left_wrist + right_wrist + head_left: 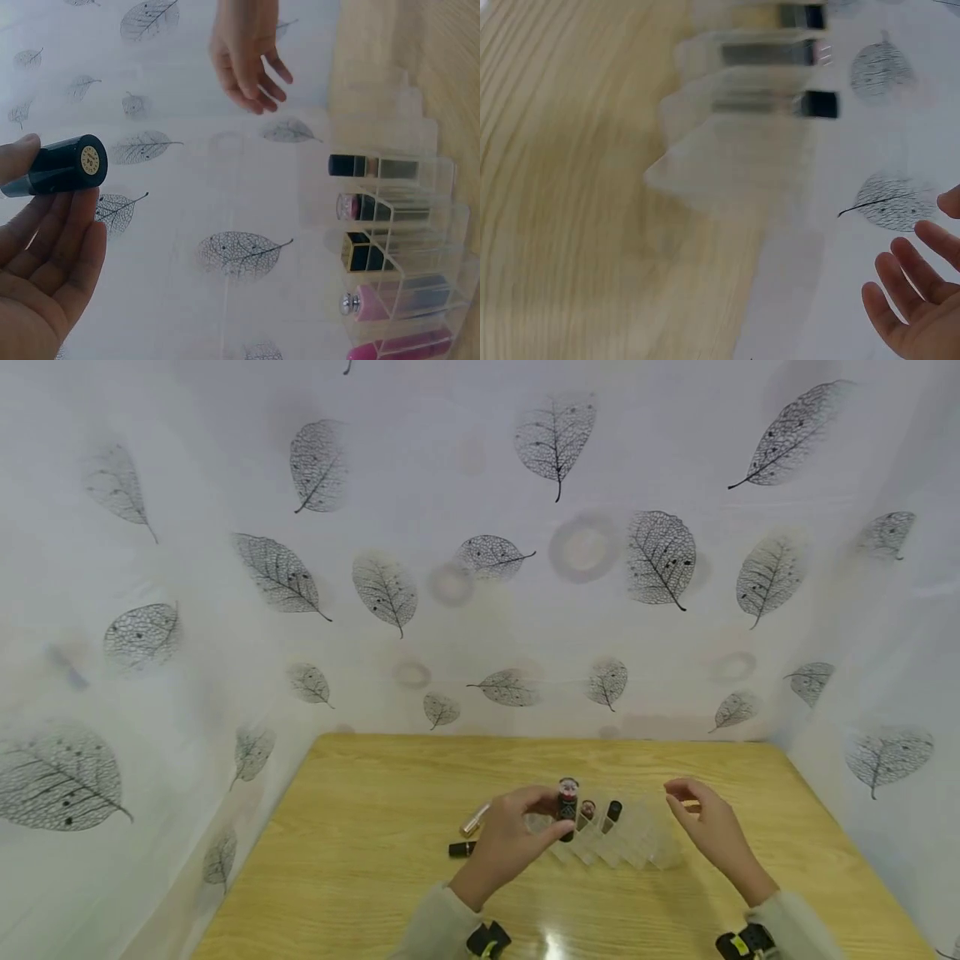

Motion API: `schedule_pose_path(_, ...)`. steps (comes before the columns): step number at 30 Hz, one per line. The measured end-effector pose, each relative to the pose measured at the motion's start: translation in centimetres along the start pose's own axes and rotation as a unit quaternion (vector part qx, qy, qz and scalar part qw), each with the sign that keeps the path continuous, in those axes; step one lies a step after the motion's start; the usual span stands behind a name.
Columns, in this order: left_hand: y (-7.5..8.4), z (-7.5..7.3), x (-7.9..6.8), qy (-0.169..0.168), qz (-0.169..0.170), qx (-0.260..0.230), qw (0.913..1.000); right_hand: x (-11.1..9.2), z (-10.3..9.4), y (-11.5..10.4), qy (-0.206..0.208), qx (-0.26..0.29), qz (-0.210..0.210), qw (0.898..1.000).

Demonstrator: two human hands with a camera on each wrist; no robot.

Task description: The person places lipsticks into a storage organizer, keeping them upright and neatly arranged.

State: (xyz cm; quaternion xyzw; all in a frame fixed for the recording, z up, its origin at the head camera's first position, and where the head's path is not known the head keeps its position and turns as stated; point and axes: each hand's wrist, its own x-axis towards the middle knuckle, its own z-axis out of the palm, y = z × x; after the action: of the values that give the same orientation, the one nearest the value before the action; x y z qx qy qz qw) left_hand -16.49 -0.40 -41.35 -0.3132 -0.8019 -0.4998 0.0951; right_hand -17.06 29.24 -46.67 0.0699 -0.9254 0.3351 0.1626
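My left hand [504, 839] pinches a black lipstick tube [567, 814] with a shiny, patterned top, held up over a clear stepped lipstick organizer [652, 835]. The tube's round base label faces the camera in the left wrist view. My right hand [708, 828] hovers off the organizer's right end, fingers loosely bent, with nothing in it. In the organizer stand several lipsticks: a black-capped one [345, 166], one with a clear faceted top [349, 207], a black one with gold trim [365, 253], a pink one [397, 298] and a magenta one [405, 346].
Left of the organizer, a gold-toned tube [475, 820] and a black tube [460, 849] lie on the wooden table [360, 827], partly behind my left hand. White curtain [465, 635] printed with leaves encloses the table at the back and sides.
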Motion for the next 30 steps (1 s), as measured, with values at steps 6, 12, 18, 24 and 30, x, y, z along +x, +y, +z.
schedule_pose_path(6, -0.6, 0.8, 0.2, -0.008, 0.009, -0.021, 0.9997, -1.1, 2.0, 4.3, -0.03, -0.178, -0.006, 0.984)
schedule_pose_path(12, -1.2, 1.8, 0.5, -0.019, 0.01, -0.022, 0.9995, -2.0, 3.8, 5.7, -0.061, -0.262, -0.021, 0.963)
schedule_pose_path(18, -1.7, 3.0, 1.5, -0.041, 0.009, -0.005, 0.9991, -2.3, 4.4, 5.9, -0.077, -0.28, -0.011, 0.957)
schedule_pose_path(24, -2.3, 4.6, 3.3, -0.07, -0.019, 0.006, 0.9974, -2.1, 4.8, 6.0, -0.08, -0.263, -0.003, 0.962)
schedule_pose_path(30, -3.5, 7.6, 5.6, -0.1, -0.077, -0.015, 0.9919, -2.1, 5.4, 6.2, -0.075, -0.259, -0.001, 0.963)
